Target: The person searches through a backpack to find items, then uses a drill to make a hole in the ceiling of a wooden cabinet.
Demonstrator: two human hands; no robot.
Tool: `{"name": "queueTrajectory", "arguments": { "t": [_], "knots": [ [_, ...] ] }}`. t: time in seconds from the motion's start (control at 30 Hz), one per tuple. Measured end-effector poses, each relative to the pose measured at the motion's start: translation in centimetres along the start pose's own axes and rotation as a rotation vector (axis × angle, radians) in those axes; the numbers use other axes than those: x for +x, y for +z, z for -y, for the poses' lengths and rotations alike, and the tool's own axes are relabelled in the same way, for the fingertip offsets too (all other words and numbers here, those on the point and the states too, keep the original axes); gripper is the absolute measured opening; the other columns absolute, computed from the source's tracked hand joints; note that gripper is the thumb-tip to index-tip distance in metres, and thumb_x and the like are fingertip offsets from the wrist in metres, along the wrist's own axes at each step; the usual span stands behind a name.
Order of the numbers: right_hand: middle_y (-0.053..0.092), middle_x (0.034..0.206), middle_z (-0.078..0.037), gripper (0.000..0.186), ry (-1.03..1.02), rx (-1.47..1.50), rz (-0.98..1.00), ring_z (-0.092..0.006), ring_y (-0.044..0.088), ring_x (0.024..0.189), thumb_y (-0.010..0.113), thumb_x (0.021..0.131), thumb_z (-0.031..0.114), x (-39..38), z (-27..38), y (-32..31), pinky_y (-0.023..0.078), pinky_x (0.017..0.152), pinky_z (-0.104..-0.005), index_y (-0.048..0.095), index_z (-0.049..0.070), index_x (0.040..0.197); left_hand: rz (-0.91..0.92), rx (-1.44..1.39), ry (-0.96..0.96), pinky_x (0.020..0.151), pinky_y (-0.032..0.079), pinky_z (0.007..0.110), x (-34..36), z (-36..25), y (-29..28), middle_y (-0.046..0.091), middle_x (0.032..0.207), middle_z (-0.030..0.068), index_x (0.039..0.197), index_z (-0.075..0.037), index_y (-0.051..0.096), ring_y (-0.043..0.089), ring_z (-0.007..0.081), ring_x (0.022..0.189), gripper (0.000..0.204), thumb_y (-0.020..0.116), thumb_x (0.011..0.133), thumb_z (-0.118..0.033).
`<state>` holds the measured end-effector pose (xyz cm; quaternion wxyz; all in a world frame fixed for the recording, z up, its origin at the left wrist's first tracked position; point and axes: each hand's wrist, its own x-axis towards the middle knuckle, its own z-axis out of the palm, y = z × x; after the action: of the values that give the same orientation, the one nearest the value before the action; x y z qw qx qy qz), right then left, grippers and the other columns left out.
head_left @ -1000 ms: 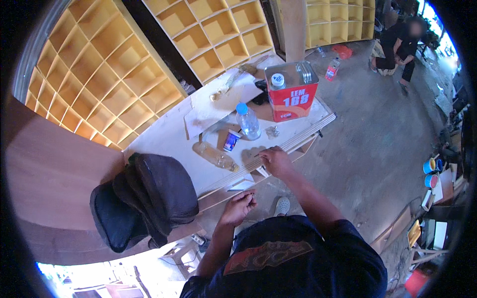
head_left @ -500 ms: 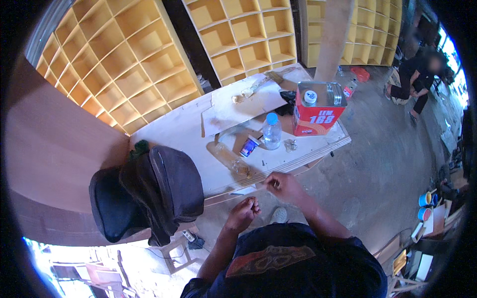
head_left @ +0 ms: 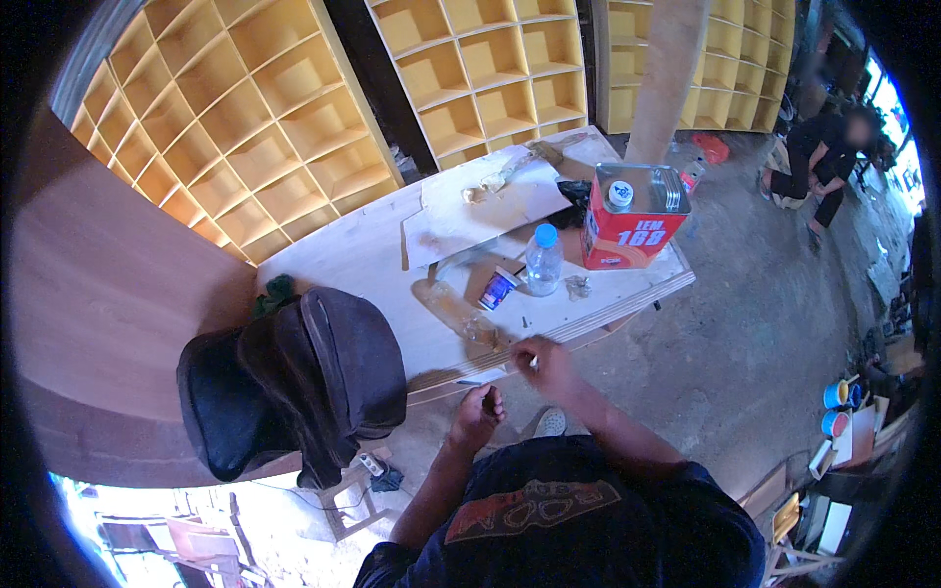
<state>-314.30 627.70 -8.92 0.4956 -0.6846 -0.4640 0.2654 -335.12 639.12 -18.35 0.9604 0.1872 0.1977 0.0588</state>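
From where I stand, a dark brown bundle sits well to the left of both hands. The left hand is in front of the table, its fingers curled in. I can't tell if there's anything tucked inside. A white flat piece is just past it.

Up and left of the right hand lies what looks like a clear plastic bottle. It rests on its side, its long way slanting, with one end pointing away to the left and the other down toward the right hand. I can't see which end is the neck. If the right hand bumped it, it could roll off the edge, because that end is so close.

A blue and white tub leans over beyond the right hand, and a tiny dark bit lies nearer, where a knuckle could flick it away. The right hand is curled too; I can't tell if it's pinching something. Straight past it stands a blue-capped bottle, which a hard knock could tip. Farther right is a red metal can.
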Motion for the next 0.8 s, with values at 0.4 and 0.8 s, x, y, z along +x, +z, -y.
{"name": "queueTrajectory", "arguments": {
  "t": [0.4, 0.8],
  "knots": [
    [0.068, 0.092, -0.019, 0.013, 0.227, -0.617, -0.247, -0.0394, 0.069, 0.09, 0.064, 0.09, 0.016, 6.5, -5.6, 0.5, 0.057, 0.08, -0.051, 0.065, 0.004, 0.094, -0.196, 0.064, 0.004, 0.099, 0.052, 0.044, -3.5, 0.8, 3.7, 0.07, 0.113, 0.0114, 0.126, -0.001, 0.064, 0.067, 0.0268, 0.108, 0.035, 0.058, 0.095, -0.018],
    [0.073, 0.089, -0.009, 0.009, 0.275, 1.152, -0.099, -0.0164, 0.069, 0.076, 0.069, 0.098, 0.011, -3.5, -0.4, -2.3, 0.056, 0.074, -0.0311, 0.07, 0.004, 0.104, -0.125, 0.165, 0.053, 0.098, 0.05, 0.04, -5.5, 1.9, 6.3, 0.065, 0.119, 0.0098, 0.135, 0.0, 0.057, 0.064, 0.0236, 0.106, 0.041, 0.055, 0.096, -0.015]
  ]
}}
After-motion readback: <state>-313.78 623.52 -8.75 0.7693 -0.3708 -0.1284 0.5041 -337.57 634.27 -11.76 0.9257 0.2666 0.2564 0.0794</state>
